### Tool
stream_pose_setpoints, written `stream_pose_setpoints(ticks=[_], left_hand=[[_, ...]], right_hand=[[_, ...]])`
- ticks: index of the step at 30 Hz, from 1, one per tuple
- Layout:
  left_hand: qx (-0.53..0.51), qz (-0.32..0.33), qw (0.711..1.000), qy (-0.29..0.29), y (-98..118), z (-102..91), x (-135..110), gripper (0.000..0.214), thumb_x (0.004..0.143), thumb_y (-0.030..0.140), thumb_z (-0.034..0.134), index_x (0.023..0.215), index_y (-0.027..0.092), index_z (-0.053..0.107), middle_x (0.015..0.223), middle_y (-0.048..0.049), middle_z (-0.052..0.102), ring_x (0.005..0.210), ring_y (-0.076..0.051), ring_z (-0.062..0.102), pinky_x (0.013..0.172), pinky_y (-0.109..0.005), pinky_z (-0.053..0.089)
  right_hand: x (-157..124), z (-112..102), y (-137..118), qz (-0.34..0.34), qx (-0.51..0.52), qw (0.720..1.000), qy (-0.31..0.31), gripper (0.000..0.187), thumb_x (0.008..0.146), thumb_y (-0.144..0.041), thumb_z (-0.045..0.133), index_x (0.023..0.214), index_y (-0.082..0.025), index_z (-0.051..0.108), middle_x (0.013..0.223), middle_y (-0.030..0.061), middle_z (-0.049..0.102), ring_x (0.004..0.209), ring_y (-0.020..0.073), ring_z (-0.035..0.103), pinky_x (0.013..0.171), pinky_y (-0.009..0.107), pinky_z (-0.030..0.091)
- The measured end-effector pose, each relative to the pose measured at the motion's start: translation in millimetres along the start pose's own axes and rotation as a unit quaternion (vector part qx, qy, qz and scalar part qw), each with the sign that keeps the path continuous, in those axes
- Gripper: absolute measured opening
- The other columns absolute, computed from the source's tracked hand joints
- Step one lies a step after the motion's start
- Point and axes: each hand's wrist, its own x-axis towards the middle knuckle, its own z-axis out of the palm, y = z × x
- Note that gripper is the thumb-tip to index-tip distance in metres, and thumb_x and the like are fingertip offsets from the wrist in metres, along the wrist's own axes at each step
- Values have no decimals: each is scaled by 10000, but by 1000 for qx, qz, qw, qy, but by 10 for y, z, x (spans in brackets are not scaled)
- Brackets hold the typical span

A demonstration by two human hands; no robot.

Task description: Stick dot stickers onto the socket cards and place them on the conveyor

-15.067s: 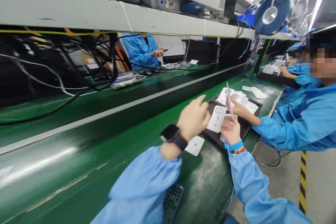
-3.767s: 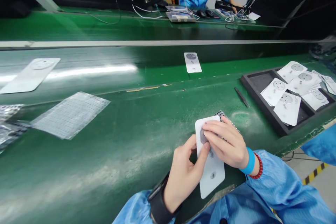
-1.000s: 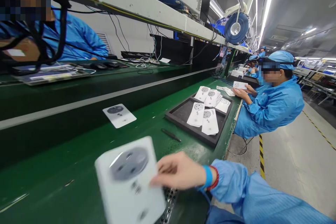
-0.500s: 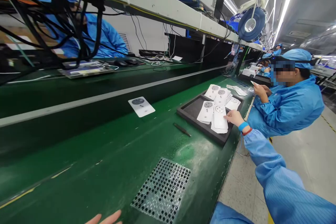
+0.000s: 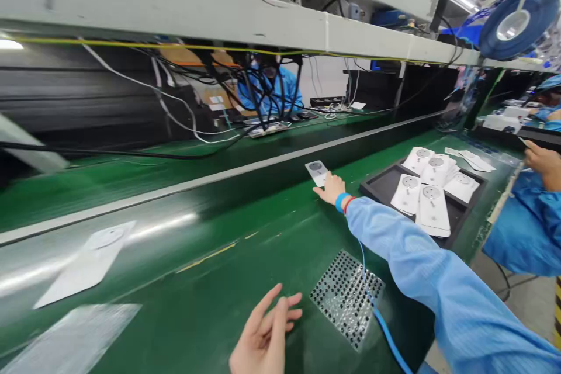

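My right hand (image 5: 331, 189), with a blue band and a red bracelet at the wrist, reaches over the green work surface. Its fingertips overlap the near right corner of a white card (image 5: 315, 170) printed with a dark round shape; the thumb stands apart. Low in the middle, my left hand (image 5: 264, 336) is loosely curled, fingers apart, holding nothing. Beside it lies a clear sheet (image 5: 348, 298) with rows of small black round pieces. A black tray (image 5: 377, 186) to the right holds several stacks of white cards (image 5: 433, 210).
A white printed card (image 5: 85, 266) and a translucent sheet (image 5: 74, 339) lie at the left. A blue cord (image 5: 385, 330) crosses beside the dotted sheet. Behind are dangling cables (image 5: 272, 90) beneath a shelf beam (image 5: 245, 23). A co-worker's hand (image 5: 543, 163) is at the right.
My right hand has left the cards in the tray and moved left to the single card. My left hand has come further into view. The view has turned left.
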Motion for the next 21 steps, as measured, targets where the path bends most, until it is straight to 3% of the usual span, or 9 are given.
stream_pose_setpoints(ticks=[3,6,9,13,17,19,21], left_hand=[[-13,20,1000,19,-32,54,-45,652,623,621,741,1036,123,665,749,-81,753,615,-198,673,609,-286,554],[-26,23,999,29,-42,93,-92,551,686,581,710,1008,136,666,720,-65,743,595,-182,658,609,-277,539],[-24,15,1000,13,-44,59,-96,507,723,547,693,1021,138,656,732,-68,745,614,-181,660,627,-276,542],[-10,-1,999,-40,-62,-36,-41,542,725,558,690,1045,123,644,782,-100,752,670,-205,684,661,-306,568],[-21,16,999,-38,-16,-50,15,584,675,582,729,1038,132,643,840,-124,752,748,-244,707,721,-352,586],[-18,33,999,1,53,-15,12,594,695,573,728,1110,159,625,913,-117,745,808,-259,709,742,-377,587],[-10,43,998,37,139,56,-29,531,804,527,661,1207,190,578,1047,-109,709,889,-248,691,769,-395,580]], right_hand=[[374,110,-94,82,-4,997,11,397,930,-368,582,1265,-163,522,1311,106,517,1164,262,540,975,500,458],[576,138,-107,134,8,991,5,373,931,-339,588,1252,-159,530,1285,103,534,1126,248,564,939,472,493],[682,68,-59,147,43,988,-17,349,935,-337,583,1229,-154,543,1241,97,560,1074,229,590,900,441,518],[699,-131,11,113,121,985,-55,334,938,-335,580,1216,-153,549,1213,91,574,1041,217,604,873,421,533],[321,-200,-135,22,225,965,-130,306,943,-323,575,1191,-145,558,1157,83,598,971,192,627,816,381,557],[-128,-171,-222,-35,271,944,-185,251,957,-284,556,1156,-132,568,1068,65,632,866,153,650,731,314,573],[-699,-146,-238,-84,297,918,-248,163,958,-208,538,1090,-123,585,929,23,667,738,108,661,630,225,560]])
